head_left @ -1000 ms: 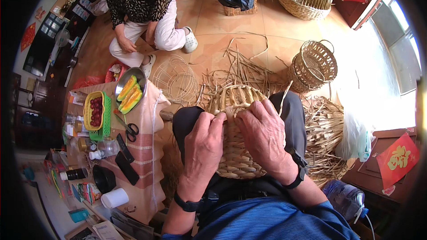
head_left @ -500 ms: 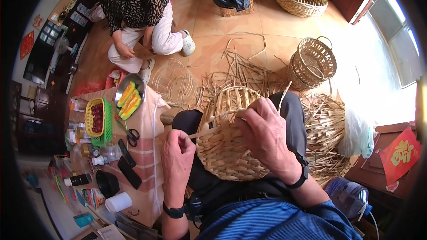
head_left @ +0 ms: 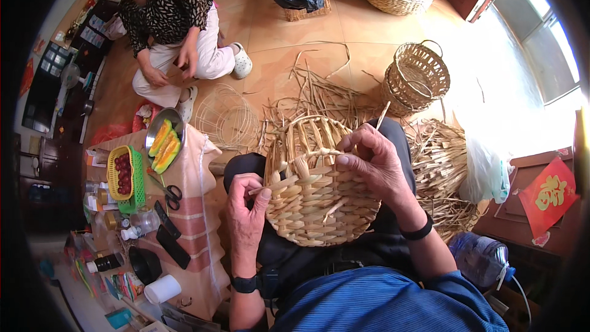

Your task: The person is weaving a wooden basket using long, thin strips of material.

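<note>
A partly woven basket (head_left: 322, 203) of pale flat strips lies tilted in my lap, its ribs showing at the far end. At its left side my left hand (head_left: 247, 209) pinches a weaving strip (head_left: 257, 191) between thumb and fingers. My right hand (head_left: 378, 166) is closed at the basket's upper right, thumb and fingers gripping a twisted strand (head_left: 322, 152) that runs across the ribs. A thin end (head_left: 383, 114) sticks up beyond the right fingers. One loose strip end (head_left: 335, 208) pokes out of the weave.
Loose dry strips (head_left: 319, 92) litter the floor ahead, beside a wire frame (head_left: 227, 120) and a finished basket (head_left: 418, 80). A strip bundle (head_left: 439, 166) lies right. On the left table (head_left: 200, 209) are scissors (head_left: 173, 197), fruit and bottles. Another person (head_left: 175, 43) sits far left.
My left hand has come in against the basket's left side. My right hand has shifted off the basket's front, uncovering the weave and the twisted strand. The view has also shifted slightly.
</note>
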Available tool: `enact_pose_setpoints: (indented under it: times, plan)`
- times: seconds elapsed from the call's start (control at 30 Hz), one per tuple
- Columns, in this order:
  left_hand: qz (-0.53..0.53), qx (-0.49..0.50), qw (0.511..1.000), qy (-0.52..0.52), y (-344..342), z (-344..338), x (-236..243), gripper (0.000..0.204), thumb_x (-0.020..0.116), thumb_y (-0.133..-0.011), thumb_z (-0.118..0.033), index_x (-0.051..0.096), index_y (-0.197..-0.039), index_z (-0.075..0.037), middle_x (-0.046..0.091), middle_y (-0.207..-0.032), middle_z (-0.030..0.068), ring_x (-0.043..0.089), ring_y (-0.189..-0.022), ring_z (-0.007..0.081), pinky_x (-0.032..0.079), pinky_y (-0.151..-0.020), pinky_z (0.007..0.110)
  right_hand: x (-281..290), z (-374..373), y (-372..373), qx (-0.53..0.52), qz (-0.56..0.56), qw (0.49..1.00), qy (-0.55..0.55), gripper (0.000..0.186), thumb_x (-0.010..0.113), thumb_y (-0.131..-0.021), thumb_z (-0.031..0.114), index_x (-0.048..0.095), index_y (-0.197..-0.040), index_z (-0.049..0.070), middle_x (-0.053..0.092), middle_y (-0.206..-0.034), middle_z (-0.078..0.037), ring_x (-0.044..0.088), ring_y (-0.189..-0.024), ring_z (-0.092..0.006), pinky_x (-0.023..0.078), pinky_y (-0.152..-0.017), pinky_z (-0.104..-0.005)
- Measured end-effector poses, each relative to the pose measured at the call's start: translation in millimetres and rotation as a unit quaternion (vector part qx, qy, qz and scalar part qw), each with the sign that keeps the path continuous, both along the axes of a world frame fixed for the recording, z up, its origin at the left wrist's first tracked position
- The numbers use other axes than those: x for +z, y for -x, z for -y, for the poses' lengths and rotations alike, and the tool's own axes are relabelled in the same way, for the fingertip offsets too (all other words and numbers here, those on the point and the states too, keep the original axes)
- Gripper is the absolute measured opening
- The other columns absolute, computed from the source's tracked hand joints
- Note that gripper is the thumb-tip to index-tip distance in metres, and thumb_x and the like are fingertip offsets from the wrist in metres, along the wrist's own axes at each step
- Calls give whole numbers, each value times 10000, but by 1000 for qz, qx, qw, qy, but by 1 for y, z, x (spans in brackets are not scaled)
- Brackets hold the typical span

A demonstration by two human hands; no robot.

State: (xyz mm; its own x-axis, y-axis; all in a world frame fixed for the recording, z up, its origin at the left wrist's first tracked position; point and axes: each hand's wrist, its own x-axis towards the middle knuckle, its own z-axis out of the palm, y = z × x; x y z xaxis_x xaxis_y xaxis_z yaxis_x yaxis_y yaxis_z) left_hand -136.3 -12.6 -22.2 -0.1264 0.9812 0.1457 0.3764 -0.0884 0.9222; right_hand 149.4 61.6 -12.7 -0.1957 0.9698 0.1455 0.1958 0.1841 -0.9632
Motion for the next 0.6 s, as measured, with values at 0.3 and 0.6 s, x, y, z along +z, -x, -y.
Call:
enact_pose_setpoints:
  times: [0.3,0.6]
  plan:
    - [-36,-70,996,33,-24,12,18,259,740,-1037,-159,534,-941,-36,505,-919,31,479,-813,163,424,-747,306,-36,-2,-25,-7,-215,965,148,127,821,-996,132,733,-967,45,604,-848,71,507,-775,-33,431,-716,-217]
    - [119,-34,992,26,-20,26,4,218,751,-1042,-168,601,-962,-31,587,-1036,50,538,-916,134,457,-830,274,-37,-1,-22,-24,-193,973,121,104,736,-1068,133,698,-1034,42,627,-907,87,534,-851,-8,456,-764,-199]
